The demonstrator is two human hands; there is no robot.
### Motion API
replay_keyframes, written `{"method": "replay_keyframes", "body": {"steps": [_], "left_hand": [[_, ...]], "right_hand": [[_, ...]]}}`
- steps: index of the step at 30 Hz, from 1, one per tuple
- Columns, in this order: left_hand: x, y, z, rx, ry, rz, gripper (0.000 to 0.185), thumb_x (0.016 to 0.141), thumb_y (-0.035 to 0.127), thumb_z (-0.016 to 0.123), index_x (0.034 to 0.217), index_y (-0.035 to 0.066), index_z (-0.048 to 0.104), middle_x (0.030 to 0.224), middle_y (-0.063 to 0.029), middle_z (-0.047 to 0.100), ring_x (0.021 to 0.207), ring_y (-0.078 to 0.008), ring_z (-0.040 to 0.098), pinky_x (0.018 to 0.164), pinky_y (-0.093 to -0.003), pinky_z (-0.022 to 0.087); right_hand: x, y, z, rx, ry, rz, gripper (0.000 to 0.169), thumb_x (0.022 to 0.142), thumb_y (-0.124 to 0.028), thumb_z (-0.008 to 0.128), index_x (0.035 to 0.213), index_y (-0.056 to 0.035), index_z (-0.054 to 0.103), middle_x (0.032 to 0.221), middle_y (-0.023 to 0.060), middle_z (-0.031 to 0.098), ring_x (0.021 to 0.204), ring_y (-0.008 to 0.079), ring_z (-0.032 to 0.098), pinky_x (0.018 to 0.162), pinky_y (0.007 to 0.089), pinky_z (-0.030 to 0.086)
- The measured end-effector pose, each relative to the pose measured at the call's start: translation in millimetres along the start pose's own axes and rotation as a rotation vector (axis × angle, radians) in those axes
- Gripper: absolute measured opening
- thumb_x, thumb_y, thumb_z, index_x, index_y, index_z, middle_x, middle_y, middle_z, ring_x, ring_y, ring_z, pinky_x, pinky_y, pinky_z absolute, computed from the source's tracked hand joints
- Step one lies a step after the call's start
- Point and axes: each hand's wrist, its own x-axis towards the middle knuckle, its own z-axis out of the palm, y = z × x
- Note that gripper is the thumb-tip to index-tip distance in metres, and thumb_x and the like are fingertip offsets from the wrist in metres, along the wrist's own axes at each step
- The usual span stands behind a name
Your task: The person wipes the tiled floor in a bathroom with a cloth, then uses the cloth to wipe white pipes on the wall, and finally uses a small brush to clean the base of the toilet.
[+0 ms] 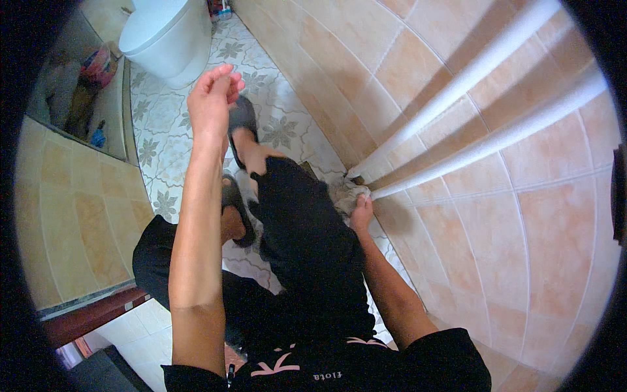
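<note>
My right hand (pixel 362 214) grips a crumpled greyish-white cloth (pixel 350 196) low by the tiled wall. The cloth lies against the foot of two white vertical pipes (pixel 441 169), where they come down close to the floor. Part of it is hidden behind my knee. My left hand (pixel 213 100) is held out in front of me above the floor, its fingers loosely curled, with nothing seen in it.
A white toilet (pixel 166 44) stands ahead on the patterned tile floor (pixel 159 169). Tiled wall (pixel 490 235) rises close on my right. To the left are a low tiled wall (pixel 88 210) and a glass-like panel (pixel 63 88). Behind it is a doorway threshold (pixel 93 313).
</note>
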Motion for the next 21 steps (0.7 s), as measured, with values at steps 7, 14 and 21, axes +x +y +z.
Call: {"method": "replay_keyframes", "body": {"steps": [7, 14, 21], "left_hand": [[14, -139, -50, 0.463, 0.006, -0.093, 0.021, 0.094, 0.014, 0.053, 0.104, 0.001, 0.065, 0.079, -0.0059, 0.066, 0.071, -0.0118, 0.059, 0.065, -0.0278, 0.047], [-28, -293, -3, 0.879, -0.776, 0.210, 0.027, 0.084, 0.011, 0.055, 0.108, 0.007, 0.067, 0.099, -0.0153, 0.069, 0.087, -0.0371, 0.065, 0.079, -0.0451, 0.052], [-66, -379, 34, 0.897, -1.245, 0.184, 0.028, 0.082, 0.018, 0.060, 0.108, 0.007, 0.066, 0.117, -0.0116, 0.064, 0.117, -0.0306, 0.055, 0.099, -0.0448, 0.043]], "right_hand": [[-13, -53, 54, 0.057, -0.501, -0.159, 0.063, 0.094, -0.017, 0.052, 0.149, -0.0036, 0.024, 0.153, 0.0186, 0.029, 0.141, 0.0324, 0.028, 0.115, 0.0395, 0.024], [28, 16, 55, -0.663, -0.678, -0.366, 0.065, 0.090, -0.008, 0.055, 0.148, -0.0076, 0.026, 0.151, 0.0249, 0.028, 0.139, 0.0413, 0.029, 0.115, 0.0413, 0.025], [25, 48, 103, -1.060, -0.531, -0.450, 0.062, 0.084, -0.018, 0.059, 0.141, -0.0090, 0.037, 0.147, 0.0276, 0.031, 0.133, 0.0510, 0.030, 0.110, 0.0573, 0.026]]}}
